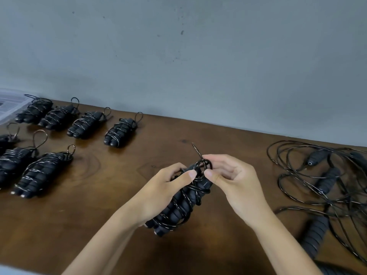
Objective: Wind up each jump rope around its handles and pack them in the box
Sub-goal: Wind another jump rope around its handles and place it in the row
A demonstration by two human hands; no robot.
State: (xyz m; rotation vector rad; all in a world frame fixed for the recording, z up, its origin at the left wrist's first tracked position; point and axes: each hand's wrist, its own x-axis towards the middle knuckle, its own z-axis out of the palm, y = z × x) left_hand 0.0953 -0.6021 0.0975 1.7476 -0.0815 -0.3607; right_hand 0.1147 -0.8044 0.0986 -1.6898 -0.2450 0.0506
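A black jump rope (178,207) with its cord wound around both foam handles is held above the middle of the brown table (228,139). My left hand (164,187) grips the handles from the left, thumb on the coils. My right hand (232,177) pinches a small loop of cord at the top of the bundle, and a short cord end sticks up behind it. Several wound ropes (119,132) lie in two rows at the left. A tangle of unwound ropes (325,179) with loose handles lies at the right.
A clear plastic box (10,106) shows at the far left edge behind the wound ropes. A grey wall (198,56) runs along the table's back edge. A ribbed black handle (315,235) lies near the front right.
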